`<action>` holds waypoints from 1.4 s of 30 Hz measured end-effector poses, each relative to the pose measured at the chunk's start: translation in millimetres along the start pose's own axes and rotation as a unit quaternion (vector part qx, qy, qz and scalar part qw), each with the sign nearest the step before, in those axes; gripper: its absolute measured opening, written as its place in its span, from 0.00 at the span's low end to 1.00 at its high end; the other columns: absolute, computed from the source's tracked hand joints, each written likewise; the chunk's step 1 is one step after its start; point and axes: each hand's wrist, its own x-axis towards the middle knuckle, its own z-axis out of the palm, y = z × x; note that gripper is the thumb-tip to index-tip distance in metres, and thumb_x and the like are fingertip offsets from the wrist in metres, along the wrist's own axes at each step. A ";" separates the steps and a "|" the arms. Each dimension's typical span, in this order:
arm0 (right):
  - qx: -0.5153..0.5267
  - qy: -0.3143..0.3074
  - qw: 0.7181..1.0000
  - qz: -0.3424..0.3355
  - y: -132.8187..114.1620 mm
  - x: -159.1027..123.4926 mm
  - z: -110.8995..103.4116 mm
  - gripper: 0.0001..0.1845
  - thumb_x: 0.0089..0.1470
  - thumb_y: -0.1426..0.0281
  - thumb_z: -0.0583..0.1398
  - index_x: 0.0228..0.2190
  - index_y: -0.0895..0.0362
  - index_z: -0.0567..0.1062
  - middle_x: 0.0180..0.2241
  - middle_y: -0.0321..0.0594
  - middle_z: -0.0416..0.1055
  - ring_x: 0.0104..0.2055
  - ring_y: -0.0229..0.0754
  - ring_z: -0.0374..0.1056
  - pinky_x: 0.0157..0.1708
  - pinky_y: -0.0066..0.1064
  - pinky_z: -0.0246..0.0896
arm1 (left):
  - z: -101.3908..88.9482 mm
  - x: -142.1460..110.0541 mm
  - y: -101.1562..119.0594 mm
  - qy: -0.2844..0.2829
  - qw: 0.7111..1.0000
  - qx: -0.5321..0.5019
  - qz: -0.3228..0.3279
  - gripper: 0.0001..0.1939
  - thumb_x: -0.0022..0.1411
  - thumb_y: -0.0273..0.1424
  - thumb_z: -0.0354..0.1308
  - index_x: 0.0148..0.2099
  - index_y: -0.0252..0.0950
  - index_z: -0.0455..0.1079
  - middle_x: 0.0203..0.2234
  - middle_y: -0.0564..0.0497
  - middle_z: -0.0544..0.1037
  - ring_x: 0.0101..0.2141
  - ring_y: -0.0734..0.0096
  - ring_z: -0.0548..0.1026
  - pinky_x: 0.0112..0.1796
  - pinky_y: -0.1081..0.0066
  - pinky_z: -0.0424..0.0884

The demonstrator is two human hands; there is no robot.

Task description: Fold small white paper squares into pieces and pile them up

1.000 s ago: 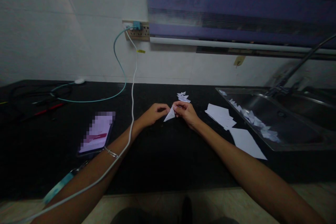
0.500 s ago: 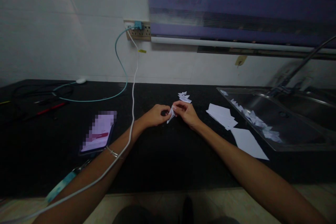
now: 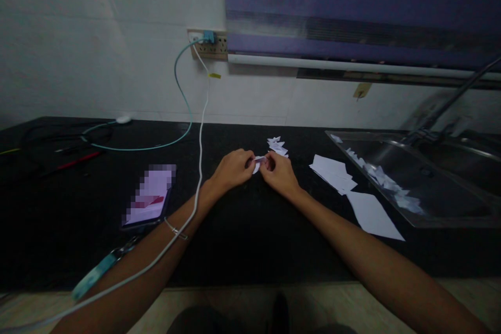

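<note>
Between my two hands is a small folded piece of white paper (image 3: 257, 165), held above the dark countertop (image 3: 250, 240). My left hand (image 3: 234, 168) pinches its left side with thumb and fingers. On the other side, my right hand (image 3: 280, 172) is closed on it in a pinch too. Fingers cover part of the paper, so its full shape is hidden. Just behind my right hand lie several small folded paper pieces (image 3: 276, 144). To the right are a stack of white paper sheets (image 3: 332, 173) and a larger loose sheet (image 3: 373, 214).
More folded paper pieces line the rim of the metal sink (image 3: 442, 180) at right. A phone (image 3: 151, 195) and a teal strap (image 3: 96, 274) lie by my left arm. A white cable (image 3: 201, 151) hangs from the outlet (image 3: 211, 47) across that forearm. A red pen-like object (image 3: 80, 160) is at far left.
The folded paper has turned from a steep slant to lying more level between my hands. My left hand has moved slightly right, and both hands now pinch opposite sides.
</note>
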 end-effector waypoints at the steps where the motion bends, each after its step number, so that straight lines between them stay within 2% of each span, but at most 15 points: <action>1: -0.013 -0.005 1.000 0.006 0.1 -0.2 -0.4 0.09 0.56 0.68 0.60 0.25 0.55 0.68 0.24 0.35 0.68 0.27 0.38 0.63 0.30 0.32 0.56 | -0.6 -0.2 1.3 -0.003 1.000 -0.004 0.005 0.11 0.68 0.31 0.51 0.40 0.35 0.75 0.33 0.44 0.78 0.35 0.63 0.75 0.39 0.64 0.70; 4: -0.023 -0.019 1.000 0.001 0.2 -0.4 -2.3 0.12 0.58 0.67 0.58 0.24 0.55 0.69 0.24 0.36 0.69 0.27 0.39 0.64 0.31 0.32 0.55 | -1.8 -0.7 4.1 -0.010 0.999 -0.038 0.011 0.11 0.68 0.31 0.51 0.40 0.35 0.75 0.35 0.45 0.79 0.37 0.63 0.75 0.40 0.64 0.70; 7: -0.031 -0.002 0.999 -0.026 0.7 0.3 -4.7 0.08 0.57 0.70 0.59 0.27 0.55 0.73 0.25 0.38 0.72 0.29 0.41 0.66 0.32 0.33 0.57 | 0.5 0.8 3.7 -0.005 0.986 -0.164 -0.030 0.10 0.66 0.35 0.57 0.43 0.35 0.75 0.36 0.46 0.80 0.37 0.64 0.76 0.40 0.65 0.70; 10: -0.042 0.032 0.998 -0.046 2.2 0.7 -6.6 0.05 0.57 0.71 0.60 0.32 0.55 0.77 0.30 0.41 0.76 0.31 0.43 0.68 0.35 0.34 0.59 | 7.3 5.1 1.2 -0.016 0.928 -0.367 -0.066 0.17 0.64 0.44 0.60 0.45 0.35 0.75 0.39 0.47 0.81 0.40 0.65 0.77 0.44 0.66 0.71; 11: -0.043 0.039 0.997 -0.053 2.6 0.5 -7.0 0.05 0.57 0.71 0.60 0.33 0.55 0.78 0.31 0.42 0.77 0.32 0.44 0.69 0.35 0.35 0.60 | 9.6 6.7 0.6 -0.028 0.903 -0.422 -0.072 0.20 0.66 0.47 0.56 0.43 0.34 0.75 0.39 0.46 0.81 0.40 0.65 0.78 0.45 0.66 0.72; 13: -0.046 0.044 0.995 -0.070 3.2 -0.3 -7.4 0.06 0.57 0.71 0.60 0.34 0.55 0.78 0.32 0.42 0.78 0.32 0.44 0.70 0.37 0.35 0.61 | 12.0 9.0 0.9 -0.066 0.871 -0.477 -0.095 0.29 0.70 0.53 0.47 0.39 0.34 0.76 0.37 0.46 0.82 0.39 0.65 0.78 0.45 0.65 0.72; 15: -0.042 0.045 0.994 -0.091 3.2 -1.4 -7.6 0.06 0.58 0.70 0.60 0.35 0.55 0.79 0.33 0.43 0.78 0.33 0.45 0.71 0.37 0.36 0.62 | 10.1 9.5 3.3 -0.098 0.858 -0.494 -0.098 0.31 0.72 0.53 0.43 0.37 0.34 0.77 0.36 0.46 0.82 0.41 0.64 0.78 0.47 0.64 0.72; 19: -0.016 0.043 0.992 -0.118 2.4 -2.6 -8.0 0.06 0.58 0.71 0.62 0.36 0.57 0.79 0.34 0.44 0.79 0.34 0.45 0.71 0.37 0.36 0.63 | -1.5 7.0 9.6 -0.120 0.860 -0.491 -0.074 0.20 0.70 0.45 0.55 0.35 0.36 0.78 0.37 0.47 0.83 0.45 0.64 0.77 0.52 0.64 0.70; 21: -0.013 0.038 0.992 -0.120 1.8 -2.5 -8.4 0.06 0.56 0.72 0.63 0.37 0.58 0.79 0.34 0.43 0.78 0.34 0.45 0.71 0.36 0.36 0.63 | -5.3 5.5 10.6 -0.123 0.863 -0.483 -0.082 0.18 0.69 0.43 0.56 0.35 0.36 0.78 0.35 0.47 0.83 0.44 0.65 0.78 0.52 0.63 0.71; 27: 0.002 -0.009 0.989 -0.145 1.2 -2.2 -7.3 0.14 0.55 0.75 0.63 0.44 0.55 0.80 0.38 0.42 0.75 0.40 0.45 0.70 0.40 0.36 0.64 | -7.3 0.7 8.8 -0.172 0.857 -0.484 -0.052 0.24 0.72 0.41 0.50 0.27 0.36 0.76 0.26 0.48 0.80 0.37 0.67 0.78 0.53 0.65 0.70; 30: 0.016 -0.025 0.985 -0.171 0.9 -2.9 -6.4 0.12 0.57 0.74 0.62 0.43 0.55 0.81 0.37 0.42 0.73 0.39 0.44 0.70 0.38 0.35 0.63 | -10.9 -2.9 10.2 -0.200 0.840 -0.502 -0.050 0.24 0.71 0.40 0.50 0.26 0.35 0.75 0.24 0.49 0.79 0.33 0.68 0.77 0.51 0.64 0.72; 37: -0.032 -0.004 0.983 -0.181 -8.1 -6.1 -9.3 0.04 0.56 0.71 0.64 0.34 0.55 0.80 0.34 0.43 0.73 0.37 0.45 0.69 0.37 0.36 0.63 | -9.6 -6.3 7.0 -0.191 0.832 -0.516 -0.077 0.17 0.68 0.38 0.56 0.29 0.36 0.76 0.25 0.50 0.80 0.36 0.65 0.78 0.51 0.62 0.73; 40: -0.044 -0.013 0.984 -0.174 -12.4 -7.8 -10.4 0.07 0.55 0.73 0.63 0.37 0.55 0.80 0.37 0.43 0.74 0.39 0.46 0.70 0.38 0.35 0.63 | -5.0 -6.1 0.8 -0.171 0.834 -0.518 -0.078 0.15 0.67 0.35 0.56 0.31 0.36 0.77 0.28 0.50 0.81 0.40 0.66 0.78 0.54 0.62 0.71; 42: -0.048 -0.029 0.983 -0.176 -13.7 -8.4 -10.8 0.12 0.55 0.76 0.61 0.40 0.56 0.80 0.39 0.44 0.74 0.41 0.46 0.70 0.39 0.35 0.64 | -3.7 -6.3 -1.0 -0.179 0.830 -0.523 -0.069 0.16 0.68 0.36 0.55 0.30 0.36 0.77 0.28 0.50 0.81 0.40 0.65 0.78 0.53 0.62 0.71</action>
